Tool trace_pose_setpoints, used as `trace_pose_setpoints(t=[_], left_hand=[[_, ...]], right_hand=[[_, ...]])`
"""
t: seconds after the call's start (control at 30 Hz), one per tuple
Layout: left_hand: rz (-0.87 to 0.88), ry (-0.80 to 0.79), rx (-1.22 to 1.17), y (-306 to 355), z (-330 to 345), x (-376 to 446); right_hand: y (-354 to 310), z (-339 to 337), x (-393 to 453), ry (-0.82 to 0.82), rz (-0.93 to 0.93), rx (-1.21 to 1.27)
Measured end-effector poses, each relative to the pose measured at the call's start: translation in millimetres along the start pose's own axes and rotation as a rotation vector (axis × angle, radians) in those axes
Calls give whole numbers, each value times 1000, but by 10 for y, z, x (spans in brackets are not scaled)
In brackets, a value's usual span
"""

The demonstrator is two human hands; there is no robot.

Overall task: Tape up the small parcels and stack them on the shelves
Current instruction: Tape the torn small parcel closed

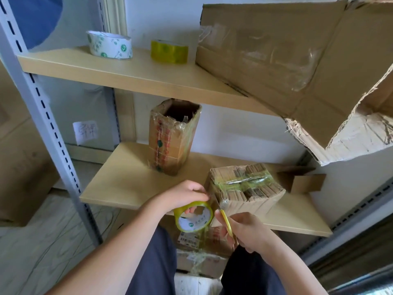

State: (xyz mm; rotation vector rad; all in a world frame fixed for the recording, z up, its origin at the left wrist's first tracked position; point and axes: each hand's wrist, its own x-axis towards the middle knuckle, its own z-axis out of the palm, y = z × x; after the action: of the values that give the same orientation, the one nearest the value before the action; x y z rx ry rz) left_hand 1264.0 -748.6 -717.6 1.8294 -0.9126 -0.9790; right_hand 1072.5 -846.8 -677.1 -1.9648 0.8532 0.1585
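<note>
Two hands are busy at the front edge of the lower shelf (119, 188). My left hand (182, 195) grips the tape roll (193, 217), fingers curled through its core. My right hand (247, 232) is closed around yellow-handled scissors (225, 220), whose blades point up toward the near corner of the parcel (244, 188). That parcel, a bundle of cardboard pieces with yellowish tape across its top, sits on the lower shelf, just beside the roll.

I judge the cut is the risky part: the blades lie very near my left fingertips, so a hasty snip could nick them. If the strip goes slack it may fold back and stick to itself, and the loose end could be lost on the roll. Pulling hard might drag the parcel off the edge.

Counting: one roll in hand and two spare rolls (109, 45) on the upper shelf (127, 71), so three; one pair of scissors; one open-topped box (173, 137) behind; one big torn carton (287, 60) above; more boxes near my knees, number unclear.
</note>
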Motion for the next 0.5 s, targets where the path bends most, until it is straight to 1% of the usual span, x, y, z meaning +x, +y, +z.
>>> trace_pose_setpoints(t=[0.1, 0.2, 0.3, 0.37, 0.43, 0.5], left_hand=[[-12, 3, -26, -26, -1, 23], [-5, -10, -73, -52, -19, 38], [-14, -35, -112, -109, -18, 36], [-30, -49, -98, -156, -6, 10], [-30, -36, -79, -194, -30, -30], [-24, 9, -99, -246, -116, -89]], right_hand=[[33, 34, 57, 35, -7, 62], [99, 36, 93, 82, -67, 66], [178, 57, 118, 107, -121, 15], [245, 110, 146, 104, -126, -34], [289, 192, 183, 93, -130, -40], [270, 275, 224, 100, -157, -41]])
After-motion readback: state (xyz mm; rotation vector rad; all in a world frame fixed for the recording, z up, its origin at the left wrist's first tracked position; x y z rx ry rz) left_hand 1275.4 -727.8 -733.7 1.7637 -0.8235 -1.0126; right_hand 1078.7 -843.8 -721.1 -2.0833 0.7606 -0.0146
